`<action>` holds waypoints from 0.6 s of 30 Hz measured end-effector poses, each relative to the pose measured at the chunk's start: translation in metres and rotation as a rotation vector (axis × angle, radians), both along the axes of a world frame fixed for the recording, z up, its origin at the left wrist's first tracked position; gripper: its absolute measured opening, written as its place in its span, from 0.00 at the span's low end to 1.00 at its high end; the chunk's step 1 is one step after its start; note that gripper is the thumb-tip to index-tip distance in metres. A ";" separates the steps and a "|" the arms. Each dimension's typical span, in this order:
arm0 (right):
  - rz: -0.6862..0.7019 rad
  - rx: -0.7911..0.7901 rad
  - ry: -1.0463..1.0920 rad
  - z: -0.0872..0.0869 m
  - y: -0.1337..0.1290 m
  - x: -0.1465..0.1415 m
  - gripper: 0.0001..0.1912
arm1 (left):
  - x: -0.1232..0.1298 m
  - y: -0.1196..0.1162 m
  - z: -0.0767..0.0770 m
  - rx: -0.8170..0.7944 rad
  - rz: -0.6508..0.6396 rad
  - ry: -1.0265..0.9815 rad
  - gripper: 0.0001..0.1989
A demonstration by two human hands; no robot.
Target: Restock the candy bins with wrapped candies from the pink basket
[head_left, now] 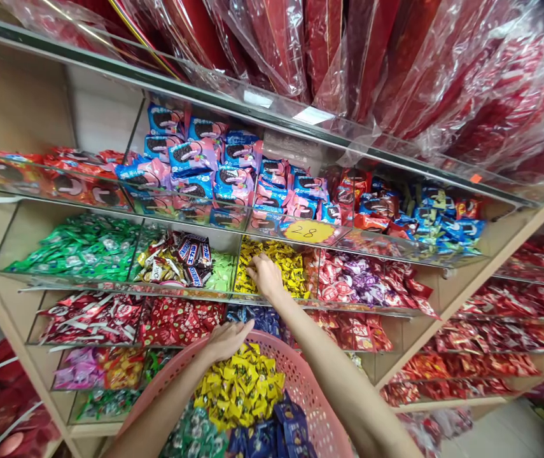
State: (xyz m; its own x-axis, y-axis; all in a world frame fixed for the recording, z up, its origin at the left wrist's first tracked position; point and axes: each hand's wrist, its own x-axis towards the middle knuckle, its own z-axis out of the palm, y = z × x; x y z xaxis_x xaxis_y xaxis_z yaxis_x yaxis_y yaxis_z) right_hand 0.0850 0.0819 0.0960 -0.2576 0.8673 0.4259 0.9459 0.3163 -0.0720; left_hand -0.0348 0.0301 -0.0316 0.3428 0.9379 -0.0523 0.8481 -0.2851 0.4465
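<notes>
While your right hand (266, 277) is in among the yellow-wrapped sweets (291, 267) on the clear-fronted shelf (348, 307), your left hand (231, 340) lies across the far left rim of the pink basket (300, 378). Right grip: fingers bent, fairly narrow, tips at the wrappers; I cannot tell from this angle whether they hold a piece. Left grip: fingers extended together, back of the hand up; its underside is hidden, so any clasp on the rim cannot be told. Inside the basket, below your hands: a yellow heap (240, 388), green packets (195, 432) at its near left, dark blue packets (266, 439) at its near right. Left along your shelf, pale green packets (221, 270), then Snickers bars (195, 254); to the right, pink and purple sweets (348, 277). One level up, blue-and-pink biscuit packs (195, 156) and a yellow label (307, 231) marked 28.
</notes>
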 end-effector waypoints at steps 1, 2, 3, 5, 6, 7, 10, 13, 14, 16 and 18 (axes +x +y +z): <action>-0.007 0.008 0.000 -0.001 0.002 -0.002 0.11 | 0.000 0.000 0.000 -0.001 0.002 -0.002 0.27; -0.016 0.013 0.001 -0.002 0.004 -0.003 0.11 | 0.000 0.000 0.000 -0.003 0.005 -0.004 0.27; -0.024 0.016 0.003 -0.003 0.006 -0.004 0.11 | 0.001 0.000 0.000 -0.004 0.006 -0.007 0.27; -0.036 0.018 0.007 -0.004 0.010 -0.004 0.11 | 0.001 0.000 0.000 -0.001 0.005 -0.009 0.27; -0.038 0.020 0.011 -0.005 0.011 -0.004 0.11 | 0.001 0.000 0.000 0.001 0.003 -0.008 0.27; -0.038 0.022 0.016 -0.005 0.011 -0.004 0.11 | 0.001 0.000 0.000 0.004 0.000 -0.007 0.27; -0.032 0.040 0.043 -0.004 0.011 -0.002 0.12 | 0.001 -0.001 0.001 0.008 -0.006 -0.006 0.27; -0.029 0.064 0.094 -0.001 0.008 0.000 0.12 | 0.000 -0.002 0.003 0.012 -0.006 -0.015 0.29; -0.027 0.073 0.121 0.000 0.008 0.001 0.11 | 0.000 -0.002 0.003 0.013 -0.004 -0.018 0.30; -0.014 0.093 0.188 0.003 0.007 0.005 0.10 | 0.001 -0.003 0.005 0.015 0.000 -0.022 0.32; 0.011 0.115 0.273 0.005 0.006 0.009 0.09 | 0.001 -0.003 0.005 0.018 -0.002 -0.022 0.33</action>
